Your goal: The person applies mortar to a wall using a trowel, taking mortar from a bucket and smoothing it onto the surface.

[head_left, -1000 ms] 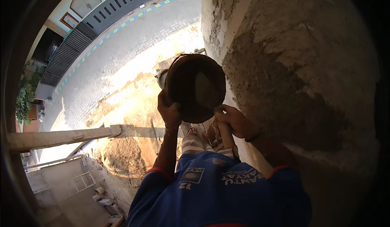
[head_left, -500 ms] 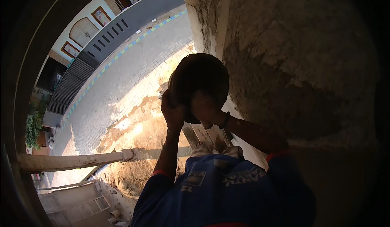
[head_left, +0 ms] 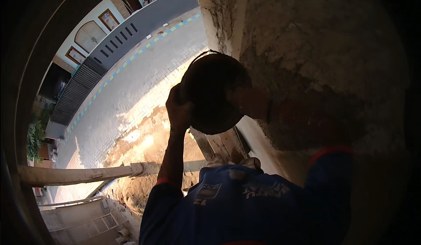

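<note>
A dark round bucket (head_left: 215,76) is raised in front of my chest, its open top tipped toward me and a thin handle arching over its far rim. The fingers of my left hand (head_left: 179,112) are closed on its left side. My right hand (head_left: 247,102) is at the right part of the bucket's mouth, deep in shadow, so its fingers and anything in them cannot be made out. What lies inside the bucket is too dark to see. Close on the right stands a rough, patchily plastered wall (head_left: 302,56).
Under my feet are narrow wooden planks (head_left: 223,144), high above the ground. A wooden pole (head_left: 83,175) crosses at the left. Below lie a sand heap (head_left: 136,188) and a paved street (head_left: 114,122), with a grey fence wall (head_left: 144,23) beyond.
My right hand and forearm have moved right, from the bucket's lower middle toward its right side. The bucket has shifted slightly and its handle now shows. My left hand stays on its left side.
</note>
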The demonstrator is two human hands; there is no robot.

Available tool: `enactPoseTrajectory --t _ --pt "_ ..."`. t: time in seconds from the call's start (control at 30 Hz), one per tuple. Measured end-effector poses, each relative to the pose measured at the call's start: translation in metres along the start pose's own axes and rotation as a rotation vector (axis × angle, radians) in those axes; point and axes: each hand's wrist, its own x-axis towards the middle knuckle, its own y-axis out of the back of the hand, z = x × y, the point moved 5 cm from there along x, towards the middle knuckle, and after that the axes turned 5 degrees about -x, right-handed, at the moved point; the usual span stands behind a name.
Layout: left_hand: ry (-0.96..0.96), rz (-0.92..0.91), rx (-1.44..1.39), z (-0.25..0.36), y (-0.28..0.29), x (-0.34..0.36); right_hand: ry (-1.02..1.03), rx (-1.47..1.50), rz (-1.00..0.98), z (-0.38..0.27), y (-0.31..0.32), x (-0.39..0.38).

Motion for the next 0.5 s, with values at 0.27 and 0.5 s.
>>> enactPoseTrajectory --t 0.27,0.5 --pt "0.001 0.002 0.083 -0.002 -0.011 -0.002 -0.052 -0.08 0.025 -0.005 0.014 0.006" --pt "0.029 0.035 0.014 0.005 -0.011 0.0 0.044 0.031 -0.223 -0.025 0.003 -0.022"
